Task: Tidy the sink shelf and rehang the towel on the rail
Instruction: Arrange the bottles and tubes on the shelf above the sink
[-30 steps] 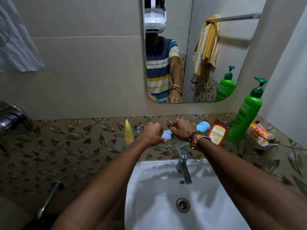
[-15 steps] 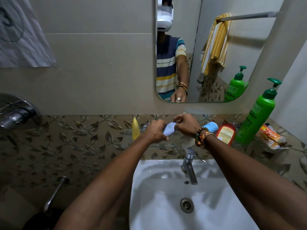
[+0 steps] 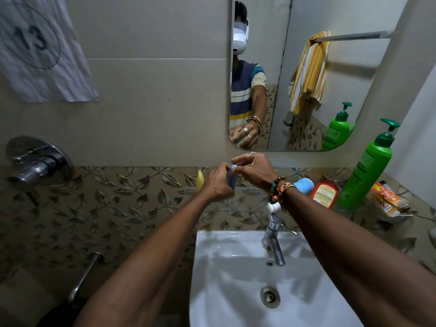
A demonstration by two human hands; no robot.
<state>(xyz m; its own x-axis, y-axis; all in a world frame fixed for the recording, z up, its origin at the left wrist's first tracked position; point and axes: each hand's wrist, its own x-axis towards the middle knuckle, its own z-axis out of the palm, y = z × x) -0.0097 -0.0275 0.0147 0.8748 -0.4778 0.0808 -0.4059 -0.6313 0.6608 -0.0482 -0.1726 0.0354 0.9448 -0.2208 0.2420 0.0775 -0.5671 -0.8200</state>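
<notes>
Head-worn wide view, facing forward-down, close over sink (image 3: 236, 267), mirror (image 3: 306, 79) ahead

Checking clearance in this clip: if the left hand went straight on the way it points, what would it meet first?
Probably the right hand, pinching the top of the bottle the left hand grips; behind lies the wall, depth unclear.

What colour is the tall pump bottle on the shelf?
Bright green pump bottle, darker green pump top; head view.

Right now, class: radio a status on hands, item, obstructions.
Left hand grips small blue tube; right hand pinches its top. Towel bunched on rail, in mirror. Nothing blocking.
</notes>
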